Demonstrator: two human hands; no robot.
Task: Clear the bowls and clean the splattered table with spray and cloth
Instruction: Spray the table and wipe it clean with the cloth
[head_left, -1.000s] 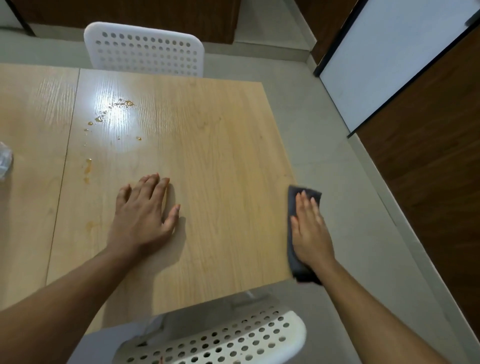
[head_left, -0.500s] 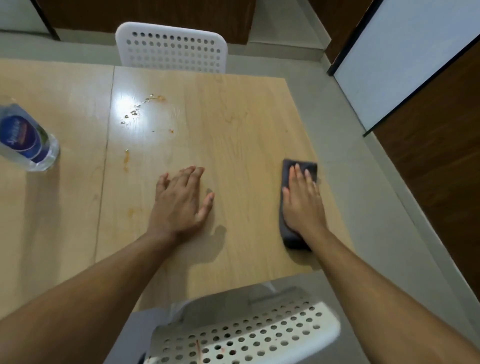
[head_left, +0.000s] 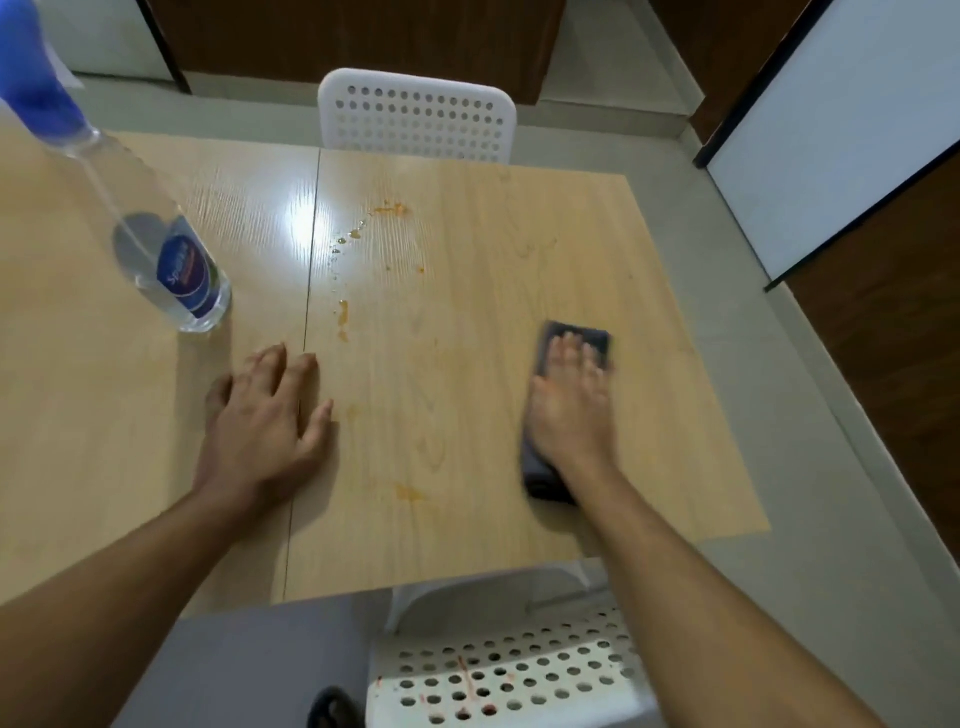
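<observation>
Right hand (head_left: 569, 410) pressing dark cloth (head_left: 540, 473) flat on table (head_left: 467, 545), fingers straight; left hand (head_left: 260, 426) splayed flat; orange splatters (head_left: 343, 312) beyond left fingertips, spray bottle (head_left: 176, 270) further left

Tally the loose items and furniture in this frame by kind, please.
Spray bottle: 1
Dark cloth, under the right hand: 1
White perforated chairs: 2
Wooden table: 1
Bowls: 0
Total: 5

spray bottle (head_left: 171, 270) blue label, white word, letters blurred
</observation>
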